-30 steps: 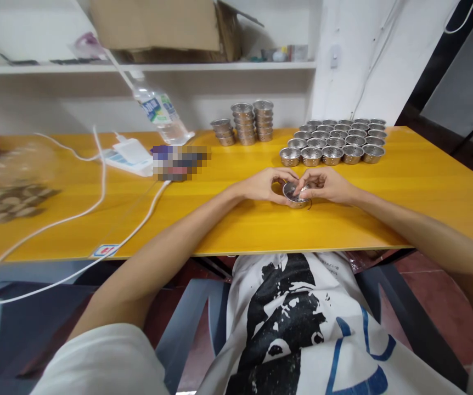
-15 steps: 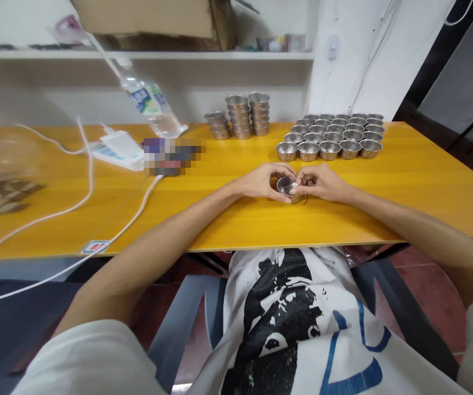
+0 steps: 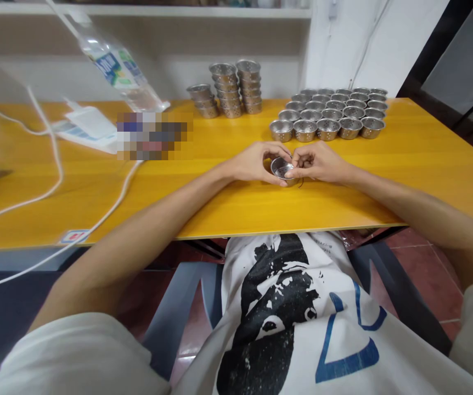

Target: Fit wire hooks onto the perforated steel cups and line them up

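A small perforated metal cup sits upright between my hands near the middle of the yellow table. Curled round its left side, my left hand grips it with thumb and fingers. My right hand is pinched at the cup's right rim, its thumb over the opening. A thin dark strand hangs beside the cup, below the right fingers; whether those fingers pinch it is too small to tell.
Rows of metal cups stand beyond my right hand, and stacked cups at the back. On the left are a tilted plastic bottle, a white cable, a white box and a pixelated patch. The table's edge runs before me.
The camera view has shifted, so the table and cups appear higher and more of the shelf is cut off. My hands keep nearly the same hold on the cup.
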The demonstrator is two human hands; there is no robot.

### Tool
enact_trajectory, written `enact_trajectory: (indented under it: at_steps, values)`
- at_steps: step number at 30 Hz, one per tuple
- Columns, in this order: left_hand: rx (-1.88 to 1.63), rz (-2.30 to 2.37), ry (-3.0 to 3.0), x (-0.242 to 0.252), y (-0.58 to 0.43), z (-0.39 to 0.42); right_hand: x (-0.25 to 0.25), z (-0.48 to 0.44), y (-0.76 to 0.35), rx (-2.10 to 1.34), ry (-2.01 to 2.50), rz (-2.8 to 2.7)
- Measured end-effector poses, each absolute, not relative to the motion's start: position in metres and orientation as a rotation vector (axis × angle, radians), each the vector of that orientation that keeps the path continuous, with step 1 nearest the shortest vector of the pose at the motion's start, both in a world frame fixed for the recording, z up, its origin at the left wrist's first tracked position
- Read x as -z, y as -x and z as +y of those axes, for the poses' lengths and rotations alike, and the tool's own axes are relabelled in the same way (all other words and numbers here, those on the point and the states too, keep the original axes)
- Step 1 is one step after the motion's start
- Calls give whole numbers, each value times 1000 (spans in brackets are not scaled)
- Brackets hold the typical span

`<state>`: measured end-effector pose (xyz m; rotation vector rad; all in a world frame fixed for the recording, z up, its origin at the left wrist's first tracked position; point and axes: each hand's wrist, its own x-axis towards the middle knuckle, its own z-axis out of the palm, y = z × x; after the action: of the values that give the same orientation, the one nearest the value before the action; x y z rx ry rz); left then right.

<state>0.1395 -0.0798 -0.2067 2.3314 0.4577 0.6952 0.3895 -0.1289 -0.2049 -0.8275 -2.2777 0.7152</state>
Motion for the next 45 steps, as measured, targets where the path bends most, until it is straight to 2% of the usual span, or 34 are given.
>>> enact_trajectory:
  at_steps: [9,14,21,26,31,37,45]
  values:
    - [-732,483,-2302,200,-139,-84,204,-129,-396,-932,784,-2212]
    - [-1009,524,-2329,192,-137,-86,203,-132,-391,-838,888,-1823]
    - [-1116,470,-2165,199,-149,-90,210,-126,-400,-1138,945,-1727]
    - [-1353,437,-2006,194,-136,-68,204,-97,-423,-878,1099,-1661]
    - [-1402,542,-1897,200,-120,-45,169,-80,-489,-432,1408,-1692]
    - [-1439,606,-1920,209,-122,-36,148,-81,-573,-301,1817,-1884]
    - [-1326,759,-2102,206,-120,-44,166,-61,-592,-59,1856,-2076]
